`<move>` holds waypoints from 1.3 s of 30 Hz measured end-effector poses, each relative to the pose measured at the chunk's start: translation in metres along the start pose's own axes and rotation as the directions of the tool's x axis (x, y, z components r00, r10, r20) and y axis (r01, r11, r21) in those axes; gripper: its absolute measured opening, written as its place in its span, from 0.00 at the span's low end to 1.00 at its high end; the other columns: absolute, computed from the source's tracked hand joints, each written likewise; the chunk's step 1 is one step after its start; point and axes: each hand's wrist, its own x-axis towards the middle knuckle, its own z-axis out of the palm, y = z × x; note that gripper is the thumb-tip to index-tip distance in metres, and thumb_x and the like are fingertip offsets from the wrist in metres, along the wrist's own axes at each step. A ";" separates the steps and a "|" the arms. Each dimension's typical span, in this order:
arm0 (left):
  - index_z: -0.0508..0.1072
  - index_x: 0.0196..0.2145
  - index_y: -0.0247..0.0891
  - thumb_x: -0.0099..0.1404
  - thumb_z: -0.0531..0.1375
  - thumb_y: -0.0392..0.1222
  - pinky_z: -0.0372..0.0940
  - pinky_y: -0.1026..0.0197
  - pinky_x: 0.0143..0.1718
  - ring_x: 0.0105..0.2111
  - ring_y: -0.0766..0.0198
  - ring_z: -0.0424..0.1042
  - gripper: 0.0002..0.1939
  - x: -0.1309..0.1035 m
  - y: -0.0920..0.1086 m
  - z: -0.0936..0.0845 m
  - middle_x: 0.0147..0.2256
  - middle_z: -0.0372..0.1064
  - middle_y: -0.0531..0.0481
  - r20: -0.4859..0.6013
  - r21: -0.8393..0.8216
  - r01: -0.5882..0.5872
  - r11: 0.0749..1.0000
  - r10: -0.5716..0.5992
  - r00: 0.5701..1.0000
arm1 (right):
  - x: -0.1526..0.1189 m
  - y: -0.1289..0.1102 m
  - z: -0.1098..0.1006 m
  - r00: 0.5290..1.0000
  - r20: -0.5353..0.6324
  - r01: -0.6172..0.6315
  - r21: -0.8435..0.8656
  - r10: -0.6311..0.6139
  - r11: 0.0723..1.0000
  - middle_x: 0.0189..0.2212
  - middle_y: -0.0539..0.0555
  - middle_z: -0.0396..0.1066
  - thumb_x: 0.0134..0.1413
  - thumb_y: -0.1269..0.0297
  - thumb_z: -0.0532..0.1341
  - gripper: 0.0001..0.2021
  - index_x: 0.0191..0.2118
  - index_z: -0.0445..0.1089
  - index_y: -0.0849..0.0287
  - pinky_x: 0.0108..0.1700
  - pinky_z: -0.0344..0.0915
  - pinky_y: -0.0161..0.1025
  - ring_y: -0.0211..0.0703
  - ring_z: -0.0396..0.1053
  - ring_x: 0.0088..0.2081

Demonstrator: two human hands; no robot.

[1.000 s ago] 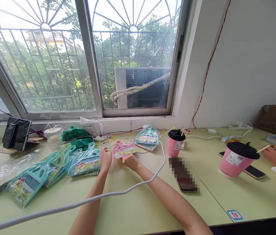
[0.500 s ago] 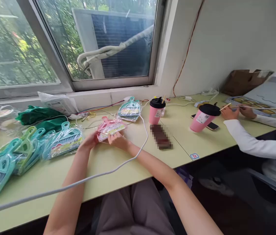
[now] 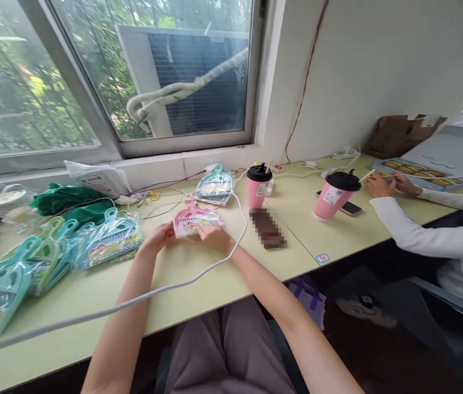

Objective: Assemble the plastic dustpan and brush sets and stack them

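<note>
Between my two hands is a pink mini dustpan and brush set in clear plastic with a printed card, held just above the table. My left hand grips its left edge, fingers partly behind it. On the lower right edge, my right hand has its fingers closed on the pack. To the left lie teal packed dustpan sets, a green one and more teal ones. Behind the pink set sits a small stack of teal dustpan sets.
A white cable crosses in front of my forearms. Two pink cups with black lids, a pixelated dark object and a phone are to the right. Another person's hands work at the far right. Green bags lie by the window.
My view has shifted slightly left. The pink set and both hands appear a little further right, and the pack sits flatter; both hands keep hold of it.
</note>
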 end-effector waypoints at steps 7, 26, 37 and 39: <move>0.77 0.34 0.28 0.63 0.62 0.40 0.70 0.63 0.29 0.27 0.61 0.75 0.10 -0.004 0.004 0.004 0.28 0.76 0.40 -0.235 0.018 0.081 0.997 -0.075 0.969 | 0.010 -0.013 0.007 1.000 -0.003 0.022 0.057 -0.022 0.998 0.36 0.67 0.75 0.65 0.78 0.40 0.24 0.58 0.66 0.72 0.39 0.59 0.42 0.45 0.68 0.35; 0.74 0.27 0.33 0.58 0.65 0.36 0.68 0.63 0.28 0.25 0.62 0.73 0.05 -0.003 -0.004 0.008 0.24 0.74 0.45 -0.438 -0.066 0.011 0.998 -0.039 0.898 | 0.006 -0.022 -0.005 0.951 -0.308 -0.037 -0.077 0.011 0.996 0.44 0.60 0.71 0.62 0.79 0.49 0.15 0.42 0.71 0.63 0.37 0.59 0.40 0.46 0.65 0.41; 0.71 0.23 0.35 0.54 0.64 0.39 0.63 0.62 0.24 0.21 0.62 0.69 0.07 -0.010 -0.006 0.010 0.19 0.69 0.51 -0.565 0.017 -0.074 0.997 0.070 0.822 | -0.003 -0.017 0.001 0.907 -0.421 0.021 -0.004 -0.021 1.000 0.34 0.53 0.73 0.66 0.74 0.51 0.16 0.53 0.69 0.58 0.37 0.52 0.39 0.40 0.67 0.39; 0.70 0.23 0.35 0.54 0.63 0.39 0.62 0.63 0.24 0.20 0.64 0.67 0.07 -0.013 -0.002 0.009 0.19 0.68 0.52 -0.586 0.023 -0.095 0.995 0.090 0.805 | -0.005 -0.017 0.002 0.909 -0.414 0.061 0.007 -0.053 0.998 0.33 0.53 0.73 0.66 0.73 0.51 0.16 0.54 0.68 0.56 0.36 0.50 0.40 0.40 0.67 0.39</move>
